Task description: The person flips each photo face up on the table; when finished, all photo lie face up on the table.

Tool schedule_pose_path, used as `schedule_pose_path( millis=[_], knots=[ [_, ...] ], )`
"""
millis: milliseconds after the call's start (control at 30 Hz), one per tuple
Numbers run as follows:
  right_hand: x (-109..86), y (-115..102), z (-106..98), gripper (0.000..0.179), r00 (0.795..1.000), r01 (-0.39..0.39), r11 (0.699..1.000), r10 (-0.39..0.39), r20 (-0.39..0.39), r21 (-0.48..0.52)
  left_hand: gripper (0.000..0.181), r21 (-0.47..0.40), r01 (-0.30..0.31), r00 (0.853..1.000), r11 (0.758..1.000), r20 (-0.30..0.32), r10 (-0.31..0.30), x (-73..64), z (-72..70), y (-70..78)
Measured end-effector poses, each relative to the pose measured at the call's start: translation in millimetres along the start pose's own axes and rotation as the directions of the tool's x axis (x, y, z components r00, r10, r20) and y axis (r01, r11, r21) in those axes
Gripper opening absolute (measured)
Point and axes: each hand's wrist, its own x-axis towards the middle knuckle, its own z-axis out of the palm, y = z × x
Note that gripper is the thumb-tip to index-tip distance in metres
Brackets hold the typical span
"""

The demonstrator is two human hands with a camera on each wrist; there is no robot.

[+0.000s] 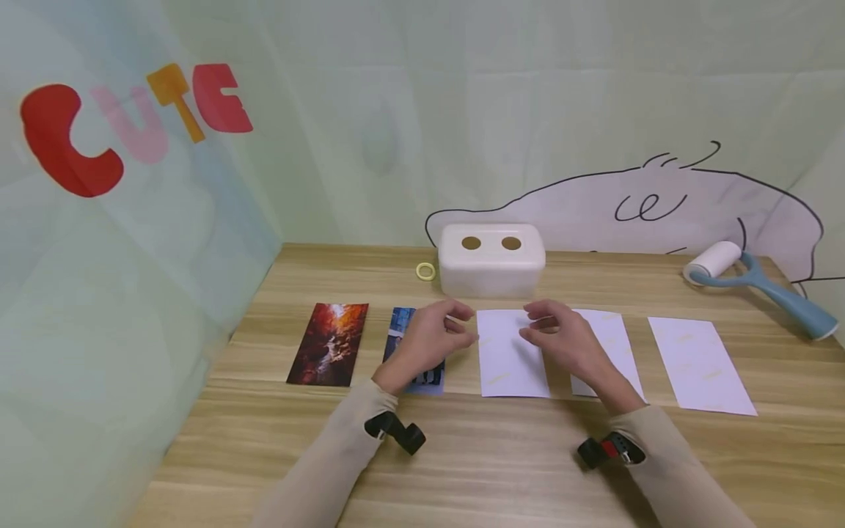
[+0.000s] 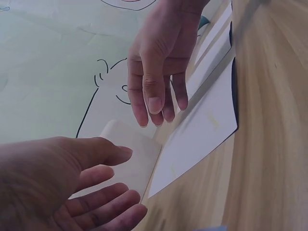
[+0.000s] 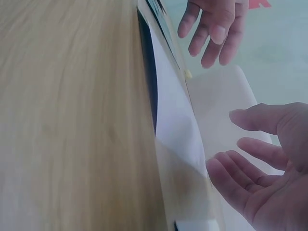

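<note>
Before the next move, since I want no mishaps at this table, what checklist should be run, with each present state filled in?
1. Left hand holding nothing: ok.
2. Right hand holding nothing: ok.
3. Middle white card lying flat: not ok, one edge appears bowed up in the wrist views.
4. What its underside shows: cannot tell, it faces down.
5. White box clear of that card: ok, a gap shows.
6. Blue-handled roller away from both hands: ok.
</note>
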Motion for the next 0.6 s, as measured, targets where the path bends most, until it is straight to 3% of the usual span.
schedule_pose_path(
  millis=[267,600],
  knots=[
    [-4.1,12.0,-8.8,0.042,1.000,0.003,1.000,-0.003,-0.010,-0.015,0.035,0.028,-0.025,0.999,0.999,0.023,0.024,2.9,14.3,0.7],
    [-4.4,20.2,-10.0,0.042,1.000,-0.003,1.000,0.003,0.017,-0.025,0.038,0.099,-0.005,0.998,0.995,0.057,0.000,4.8,26.8,-2.2]
  ],
)
